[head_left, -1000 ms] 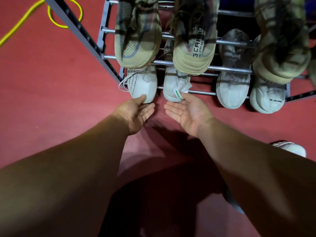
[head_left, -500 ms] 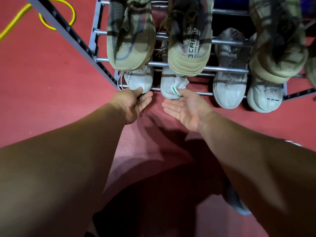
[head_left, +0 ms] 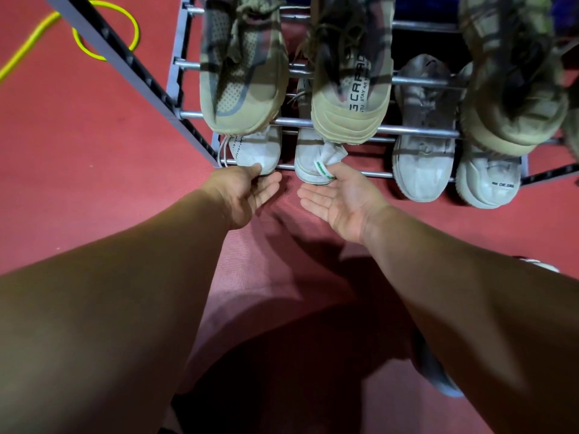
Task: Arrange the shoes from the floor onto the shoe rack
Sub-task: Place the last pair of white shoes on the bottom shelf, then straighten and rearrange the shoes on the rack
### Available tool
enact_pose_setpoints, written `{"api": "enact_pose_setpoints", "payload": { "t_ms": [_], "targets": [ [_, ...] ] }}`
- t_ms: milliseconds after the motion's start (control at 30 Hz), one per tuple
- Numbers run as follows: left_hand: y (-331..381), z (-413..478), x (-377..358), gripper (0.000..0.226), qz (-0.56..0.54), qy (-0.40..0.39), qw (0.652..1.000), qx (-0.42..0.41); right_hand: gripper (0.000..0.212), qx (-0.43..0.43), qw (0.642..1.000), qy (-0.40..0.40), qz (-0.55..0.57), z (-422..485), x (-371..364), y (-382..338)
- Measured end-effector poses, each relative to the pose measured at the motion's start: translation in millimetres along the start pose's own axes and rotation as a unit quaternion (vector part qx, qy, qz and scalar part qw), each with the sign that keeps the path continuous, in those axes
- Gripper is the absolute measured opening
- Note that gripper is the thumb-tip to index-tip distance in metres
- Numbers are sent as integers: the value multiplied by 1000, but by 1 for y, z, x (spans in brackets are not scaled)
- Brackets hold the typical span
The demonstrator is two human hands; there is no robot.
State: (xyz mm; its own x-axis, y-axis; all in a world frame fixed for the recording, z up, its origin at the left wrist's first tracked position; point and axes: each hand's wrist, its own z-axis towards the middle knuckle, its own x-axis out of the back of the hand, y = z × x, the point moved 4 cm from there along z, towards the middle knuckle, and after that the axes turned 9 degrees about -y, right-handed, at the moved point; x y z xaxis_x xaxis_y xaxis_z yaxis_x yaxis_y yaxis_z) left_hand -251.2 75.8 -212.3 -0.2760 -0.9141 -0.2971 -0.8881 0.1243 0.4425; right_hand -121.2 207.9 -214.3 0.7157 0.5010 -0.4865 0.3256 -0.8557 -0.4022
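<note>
Since a second ago the leftmost white shoe (head_left: 257,151) has gone deeper onto the bottom tier. Only its toe tip now pokes past the front rail, where before a good part hung out. My left hand (head_left: 247,192) is at that toe, fingers (head_left: 272,183) straight and loose, thumb laid on the toe cap; it grips nothing. My right hand (head_left: 338,198) lies palm up with the fingers flat. Its thumb touches the toe of the second white shoe (head_left: 308,166), right at the white paper with a green stripe (head_left: 329,158) lying over it. That hand holds nothing either.

The shoe rack (head_left: 291,122), built of silver rails, stands on the red floor (head_left: 94,183). Its bottom tier holds four pale shoes in a row, toes toward me: the two white ones at my hands, then a grey shoe (head_left: 423,164) and a lettered white shoe (head_left: 488,183), both jutting further over the front rail. The tier above holds three tan shoes that I see well: the left tan shoe (head_left: 241,89), the middle tan shoe (head_left: 351,98) with black lettering on its side, and the right tan shoe (head_left: 513,98). They overhang the pale shoes below and hide their heels.

On the floor beside my right forearm a white shoe tip (head_left: 539,264) shows, and a greyish shoe (head_left: 438,377) peeks from under the same arm, mostly hidden. A yellow cable (head_left: 106,26) loops on the floor left of the rack.
</note>
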Motion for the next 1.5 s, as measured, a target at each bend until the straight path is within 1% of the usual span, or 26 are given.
{"api": "enact_pose_setpoints", "payload": {
  "t_ms": [133, 233, 300, 333, 400, 467, 500, 567, 667, 767, 867, 1033, 1167, 1267, 1333, 1400, 1500],
  "targets": [
    [-3, -5, 1, 28, 39, 9, 999, 13, 42, -27, 1000, 5, 5, -5, 1, 1],
    [-7, -21, 5, 27, 85, 29, 995, 34, 63, -52, 999, 10, 4, -18, 1, 1],
    [-7, -41, 4, 22, 130, 40, 990, 43, 69, -70, 997, 31, -30, -32, 2, 0],
    [-6, -55, 3, 18, 165, 46, 984, 46, 68, -83, 994, 48, -59, -41, 3, 0],
    [-1, -83, 1, 15, 261, 60, 963, 45, 58, -111, 982, 80, -132, -65, 4, -1],
    [11, -113, -4, 21, 328, 64, 942, 33, 44, -118, 969, 93, -195, -95, -3, -9],
    [18, -128, -9, 22, 343, 61, 937, 21, 38, -109, 966, 97, -213, -112, -7, -16],
    [35, -165, -25, 16, 346, 47, 937, 0, 30, -83, 962, 104, -239, -153, -18, -37],
    [60, -222, -50, 19, 359, 26, 933, -27, 24, -41, 957, 101, -270, -218, -36, -77],
    [87, -288, -84, 17, 385, -13, 921, -57, 25, 18, 948, 101, -300, -289, -53, -120],
    [114, -361, -120, 18, 413, -35, 904, -101, 21, 71, 939, 95, -324, -365, -78, -158],
    [144, -471, -167, 20, 408, -96, 895, -152, 31, 162, 922, 86, -340, -482, -124, -207],
    [160, -545, -193, 31, 416, -87, 879, -218, 29, 224, 909, 72, -344, -568, -158, -228],
    [168, -584, -209, 35, 426, -89, 864, -252, 24, 255, 897, 77, -352, -612, -175, -234],
    [171, -604, -219, 28, 433, -100, 855, -266, 24, 267, 890, 83, -361, -629, -182, -238],
    [178, -620, -226, 17, 444, -105, 847, -272, 27, 276, 880, 95, -374, -641, -188, -246],
    [200, -645, -239, 20, 465, -93, 825, -307, 34, 291, 866, 108, -393, -660, -200, -267]
  ]
}}
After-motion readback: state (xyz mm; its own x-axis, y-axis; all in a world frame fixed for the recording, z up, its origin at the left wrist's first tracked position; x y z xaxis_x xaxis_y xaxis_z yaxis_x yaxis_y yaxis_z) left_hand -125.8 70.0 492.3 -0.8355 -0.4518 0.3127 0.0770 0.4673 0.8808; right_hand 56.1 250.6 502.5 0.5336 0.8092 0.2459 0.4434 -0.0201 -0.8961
